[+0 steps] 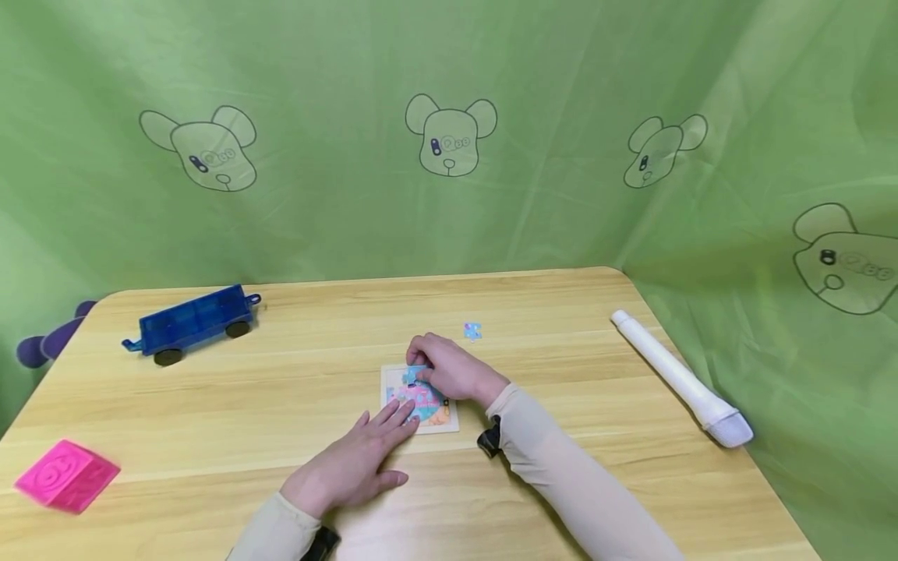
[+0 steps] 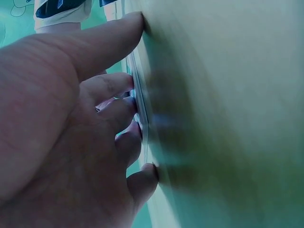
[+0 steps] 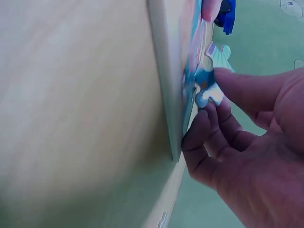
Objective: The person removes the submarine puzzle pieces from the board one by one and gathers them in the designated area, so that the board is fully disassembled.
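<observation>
A small square jigsaw puzzle in a pale frame lies on the table, with pink, blue and orange pieces in it. My right hand pinches a blue puzzle piece between thumb and fingers, tilted up over the far part of the puzzle. From the near left, my left hand rests its straight fingertips on the puzzle's edge, thumb spread out to the side. Another loose blue puzzle piece lies on the table just beyond the right hand.
A blue toy wagon stands at the back left, and a pink block sits at the front left. Along the right edge of the wooden table lies a white toy microphone. Green cloth hangs behind and to the right.
</observation>
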`<action>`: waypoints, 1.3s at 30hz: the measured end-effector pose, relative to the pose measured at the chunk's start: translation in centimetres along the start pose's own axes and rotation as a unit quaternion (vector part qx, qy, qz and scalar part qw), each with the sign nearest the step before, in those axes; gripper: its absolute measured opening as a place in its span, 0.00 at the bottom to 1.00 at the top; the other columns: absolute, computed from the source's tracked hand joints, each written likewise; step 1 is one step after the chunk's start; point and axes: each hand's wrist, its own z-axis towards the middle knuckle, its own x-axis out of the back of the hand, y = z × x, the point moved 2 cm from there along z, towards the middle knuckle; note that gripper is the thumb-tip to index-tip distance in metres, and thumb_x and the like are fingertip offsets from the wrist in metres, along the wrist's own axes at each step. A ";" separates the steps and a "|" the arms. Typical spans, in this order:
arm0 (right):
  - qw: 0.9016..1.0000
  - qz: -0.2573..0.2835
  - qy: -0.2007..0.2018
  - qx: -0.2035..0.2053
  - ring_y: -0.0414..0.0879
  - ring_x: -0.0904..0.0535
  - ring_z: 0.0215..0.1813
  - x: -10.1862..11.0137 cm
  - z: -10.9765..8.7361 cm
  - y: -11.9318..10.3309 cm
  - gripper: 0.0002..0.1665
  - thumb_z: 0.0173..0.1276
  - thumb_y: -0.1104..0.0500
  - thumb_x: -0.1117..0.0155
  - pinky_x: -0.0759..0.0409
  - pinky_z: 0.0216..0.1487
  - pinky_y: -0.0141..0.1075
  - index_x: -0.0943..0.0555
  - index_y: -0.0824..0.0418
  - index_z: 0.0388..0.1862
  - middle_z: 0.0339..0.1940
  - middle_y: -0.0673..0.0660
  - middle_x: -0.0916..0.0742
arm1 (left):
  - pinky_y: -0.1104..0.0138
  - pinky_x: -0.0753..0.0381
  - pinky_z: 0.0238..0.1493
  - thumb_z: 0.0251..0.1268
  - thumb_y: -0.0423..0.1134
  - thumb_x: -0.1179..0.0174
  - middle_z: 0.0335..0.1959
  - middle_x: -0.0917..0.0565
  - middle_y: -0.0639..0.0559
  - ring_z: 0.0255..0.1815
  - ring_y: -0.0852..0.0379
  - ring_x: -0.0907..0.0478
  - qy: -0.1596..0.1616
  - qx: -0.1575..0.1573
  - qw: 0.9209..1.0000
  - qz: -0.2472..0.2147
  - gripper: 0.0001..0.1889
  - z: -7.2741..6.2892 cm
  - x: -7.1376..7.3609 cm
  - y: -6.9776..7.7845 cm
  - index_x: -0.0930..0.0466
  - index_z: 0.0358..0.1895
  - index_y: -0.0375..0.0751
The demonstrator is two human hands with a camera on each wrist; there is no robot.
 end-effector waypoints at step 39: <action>0.987 0.057 0.089 -0.119 0.50 0.24 0.37 10.0 -3.4 13.3 0.07 0.68 0.73 0.43 0.23 0.40 0.40 0.19 0.69 0.40 0.32 0.59 0.18 | 0.41 0.51 0.71 0.67 0.45 0.37 0.78 0.49 0.41 0.78 0.41 0.56 0.001 0.000 1.000 0.004 0.37 -0.2 -0.2 0.1 0.40 0.74 0.34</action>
